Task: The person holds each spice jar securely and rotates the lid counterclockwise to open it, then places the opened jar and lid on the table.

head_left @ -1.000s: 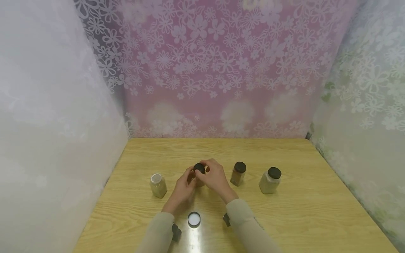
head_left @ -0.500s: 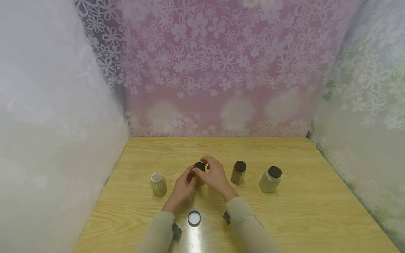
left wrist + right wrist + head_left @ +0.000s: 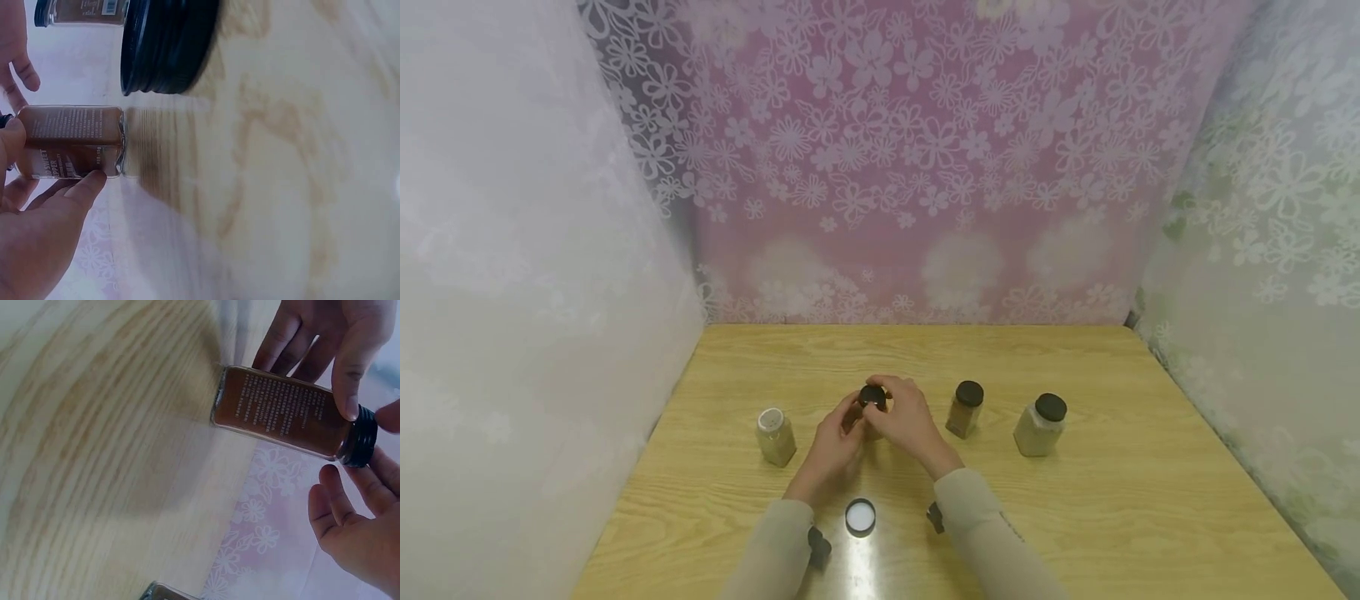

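Note:
A glass spice jar of reddish-brown powder (image 3: 281, 412), with white print on its side, stands upright on the table between both hands. My left hand (image 3: 837, 442) grips the jar's body, thumb on one side and fingers on the other. At the top, my right hand (image 3: 910, 417) pinches the ridged black lid (image 3: 359, 436) between thumb and fingers. The lid sits on the jar's neck. Nearer to me, between the forearms, a loose black lid (image 3: 860, 518) lies with its white inside up.
To the left stands a lidless jar (image 3: 776, 437) with a white perforated top. On the right are a small brown-filled jar (image 3: 965, 410) and a wider pale-filled jar (image 3: 1040, 427), both black-lidded. Patterned fabric (image 3: 910, 167) hangs behind the wooden table (image 3: 1120, 500).
The right fingers lifted slightly and shifted around the lid, then came back down closer onto it. The left hand, the jar and the other items stay in place.

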`<act>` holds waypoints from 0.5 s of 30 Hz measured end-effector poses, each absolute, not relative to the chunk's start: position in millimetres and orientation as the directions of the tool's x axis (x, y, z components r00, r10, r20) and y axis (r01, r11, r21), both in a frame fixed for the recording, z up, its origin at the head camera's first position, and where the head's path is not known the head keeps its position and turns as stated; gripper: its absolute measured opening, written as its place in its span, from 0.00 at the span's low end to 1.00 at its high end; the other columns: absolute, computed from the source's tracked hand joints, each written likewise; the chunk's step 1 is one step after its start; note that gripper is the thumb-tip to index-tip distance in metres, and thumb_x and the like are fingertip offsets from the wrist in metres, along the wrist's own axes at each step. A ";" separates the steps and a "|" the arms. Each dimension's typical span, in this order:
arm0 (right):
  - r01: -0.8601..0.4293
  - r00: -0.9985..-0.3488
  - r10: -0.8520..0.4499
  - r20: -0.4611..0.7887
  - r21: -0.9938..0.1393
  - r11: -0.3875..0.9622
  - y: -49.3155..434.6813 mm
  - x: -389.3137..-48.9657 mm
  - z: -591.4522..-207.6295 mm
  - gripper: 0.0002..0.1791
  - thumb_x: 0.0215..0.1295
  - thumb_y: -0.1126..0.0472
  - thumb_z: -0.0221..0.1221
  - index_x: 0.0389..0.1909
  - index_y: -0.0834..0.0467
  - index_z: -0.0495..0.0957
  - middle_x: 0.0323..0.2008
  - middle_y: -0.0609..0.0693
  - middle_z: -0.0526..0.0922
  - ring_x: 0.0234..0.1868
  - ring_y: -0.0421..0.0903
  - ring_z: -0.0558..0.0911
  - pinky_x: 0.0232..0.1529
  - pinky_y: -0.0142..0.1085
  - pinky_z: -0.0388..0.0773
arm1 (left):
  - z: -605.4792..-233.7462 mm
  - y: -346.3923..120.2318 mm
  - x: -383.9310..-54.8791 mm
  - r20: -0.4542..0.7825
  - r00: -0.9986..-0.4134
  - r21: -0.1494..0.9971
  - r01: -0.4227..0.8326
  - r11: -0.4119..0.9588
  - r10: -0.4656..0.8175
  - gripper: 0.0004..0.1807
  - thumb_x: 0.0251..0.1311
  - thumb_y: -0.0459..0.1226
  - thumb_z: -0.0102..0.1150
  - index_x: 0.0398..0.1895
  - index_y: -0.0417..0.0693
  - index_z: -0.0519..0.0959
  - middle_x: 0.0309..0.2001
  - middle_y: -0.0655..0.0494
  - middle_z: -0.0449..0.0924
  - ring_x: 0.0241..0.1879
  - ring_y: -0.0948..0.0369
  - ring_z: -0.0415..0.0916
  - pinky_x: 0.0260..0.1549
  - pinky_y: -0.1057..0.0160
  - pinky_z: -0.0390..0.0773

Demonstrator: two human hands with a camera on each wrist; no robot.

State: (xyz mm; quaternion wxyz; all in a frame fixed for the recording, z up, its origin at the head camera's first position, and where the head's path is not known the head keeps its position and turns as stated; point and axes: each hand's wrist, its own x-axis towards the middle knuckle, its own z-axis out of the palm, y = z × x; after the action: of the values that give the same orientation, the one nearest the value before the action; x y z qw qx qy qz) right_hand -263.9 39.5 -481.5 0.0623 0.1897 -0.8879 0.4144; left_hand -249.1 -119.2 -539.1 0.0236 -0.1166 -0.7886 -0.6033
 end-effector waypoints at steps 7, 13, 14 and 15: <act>-0.367 -0.930 -0.234 0.282 -0.683 0.632 35.9 -264.2 -479.2 0.28 0.62 0.47 0.68 0.59 0.56 0.76 0.50 0.53 0.77 0.51 0.56 0.77 0.48 0.45 0.78 | -539.1 -119.7 -249.3 0.192 -0.972 0.942 0.220 0.252 0.132 0.28 0.69 0.29 0.55 0.71 0.42 0.66 0.64 0.38 0.74 0.65 0.47 0.71 0.64 0.53 0.72; -0.383 -0.924 -0.242 0.297 -0.682 0.624 36.8 -265.0 -477.4 0.24 0.61 0.56 0.67 0.58 0.57 0.77 0.48 0.53 0.80 0.50 0.55 0.78 0.48 0.44 0.79 | -539.9 -117.8 -250.6 0.189 -0.975 0.939 0.214 0.270 0.113 0.27 0.69 0.29 0.55 0.71 0.43 0.68 0.61 0.38 0.76 0.63 0.46 0.74 0.63 0.52 0.74; -0.389 -0.921 -0.251 0.298 -0.685 0.616 37.2 -265.0 -477.2 0.24 0.61 0.58 0.67 0.59 0.58 0.77 0.50 0.54 0.80 0.51 0.56 0.78 0.48 0.45 0.79 | -539.9 -117.2 -250.6 0.189 -0.976 0.939 0.212 0.272 0.108 0.27 0.69 0.28 0.55 0.71 0.43 0.68 0.61 0.37 0.76 0.63 0.45 0.74 0.63 0.51 0.74; -0.387 -0.922 -0.255 0.290 -0.691 0.611 37.8 -264.8 -476.9 0.24 0.60 0.59 0.66 0.59 0.57 0.77 0.51 0.53 0.80 0.51 0.55 0.78 0.49 0.45 0.79 | -540.1 -116.6 -250.8 0.192 -0.976 0.940 0.213 0.267 0.105 0.27 0.68 0.27 0.55 0.70 0.41 0.67 0.62 0.35 0.75 0.63 0.43 0.73 0.63 0.49 0.73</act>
State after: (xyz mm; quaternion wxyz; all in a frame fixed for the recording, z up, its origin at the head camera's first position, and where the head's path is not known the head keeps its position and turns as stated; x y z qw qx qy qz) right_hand -264.8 37.8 -476.9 0.0815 0.1795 -0.8937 0.4030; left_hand -250.8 -116.6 -540.1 0.0453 -0.1002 -0.7945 -0.5972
